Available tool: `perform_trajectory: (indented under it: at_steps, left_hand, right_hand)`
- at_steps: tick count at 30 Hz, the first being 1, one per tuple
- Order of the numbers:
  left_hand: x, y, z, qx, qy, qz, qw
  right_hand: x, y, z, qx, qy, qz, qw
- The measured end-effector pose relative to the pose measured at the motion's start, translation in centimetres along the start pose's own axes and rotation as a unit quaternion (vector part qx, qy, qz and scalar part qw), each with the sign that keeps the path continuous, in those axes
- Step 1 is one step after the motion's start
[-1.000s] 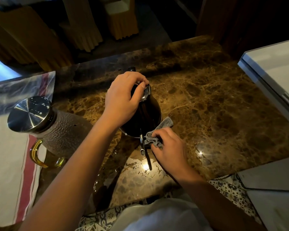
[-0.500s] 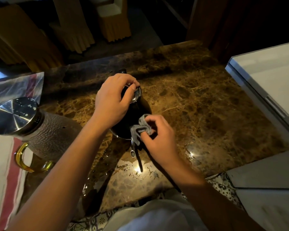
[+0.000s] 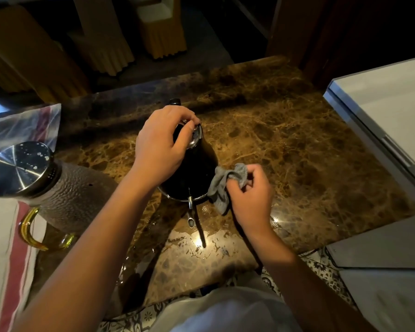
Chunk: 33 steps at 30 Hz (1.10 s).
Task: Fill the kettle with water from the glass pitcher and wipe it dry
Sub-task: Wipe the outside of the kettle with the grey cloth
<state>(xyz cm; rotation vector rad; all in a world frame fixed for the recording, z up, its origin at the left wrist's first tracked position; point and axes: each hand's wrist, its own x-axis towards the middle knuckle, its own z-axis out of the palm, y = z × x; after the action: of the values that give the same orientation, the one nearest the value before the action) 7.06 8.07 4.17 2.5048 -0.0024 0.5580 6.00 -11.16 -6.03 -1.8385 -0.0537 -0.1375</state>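
- Brown marble surface (image 3: 285, 149) fills mid-frame; your dark, cone-shaped metal kettle (image 3: 197, 173) stands at its centre.
- Your left hand (image 3: 161, 147) stays clamped on its lid.
- Your right hand's (image 3: 249, 192) grip, pinching the small grey cloth (image 3: 222, 185), has swung from the spout to the kettle's right flank: drying underway.
- Lidded textured glass pitcher (image 3: 65, 190) sits at left.

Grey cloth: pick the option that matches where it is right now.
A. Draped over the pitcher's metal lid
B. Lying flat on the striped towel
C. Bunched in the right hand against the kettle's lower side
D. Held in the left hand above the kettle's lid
C: the grey cloth is bunched in the right hand, pressed to the lower side of the black kettle, while the left hand steadies the kettle's top.
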Motion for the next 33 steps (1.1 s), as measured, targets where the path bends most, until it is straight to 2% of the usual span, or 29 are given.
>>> perform_trajectory:
  at_steps: [3, 6, 8, 13, 16, 20, 23, 27, 30, 33]
  left_hand:
    - [0.0, 0.0, 0.1, 0.001, 0.001, 0.004, 1.000]
    - [0.0, 0.0, 0.1, 0.002, 0.005, 0.004, 1.000]
    - [0.0, 0.0, 0.1, 0.003, 0.006, 0.003, 1.000]
    - [0.0, 0.2, 0.0, 0.006, 0.002, 0.001, 1.000]
    - [0.0, 0.2, 0.0, 0.005, 0.001, -0.001, 1.000]
    - [-0.1, 0.2, 0.0, 0.003, 0.000, -0.002, 1.000]
    - [0.0, 0.2, 0.0, 0.006, 0.001, -0.001, 1.000]
    - [0.0, 0.1, 0.0, 0.002, 0.000, -0.003, 1.000]
    - [0.0, 0.1, 0.0, 0.002, -0.001, -0.004, 1.000]
    - [0.0, 0.1, 0.0, -0.001, 0.002, -0.003, 1.000]
  right_hand:
    - [0.5, -1.6, -0.4, 0.102, -0.009, 0.034, 0.994]
    - [-0.3, -2.1, 0.6, 0.130, -0.084, 0.024, 0.988]
    - [-1.0, -1.2, 1.6, 0.094, -0.109, 0.020, 0.989]
    - [-2.3, 1.2, 1.8, -0.038, -0.108, -0.022, 0.993]
    - [-2.3, 1.5, 1.4, -0.081, -0.122, -0.035, 0.989]
    - [-1.9, -0.2, 0.8, -0.043, -0.092, -0.014, 0.995]
    - [-2.0, -2.4, 0.4, 0.021, -0.092, -0.062, 0.994]
    - [-2.3, -1.0, 1.7, -0.047, -0.122, -0.102, 0.986]
    - [-2.8, 1.2, 1.9, -0.104, -0.132, -0.070, 0.983]
    - [-2.8, 1.3, 1.3, -0.114, -0.128, -0.048, 0.984]
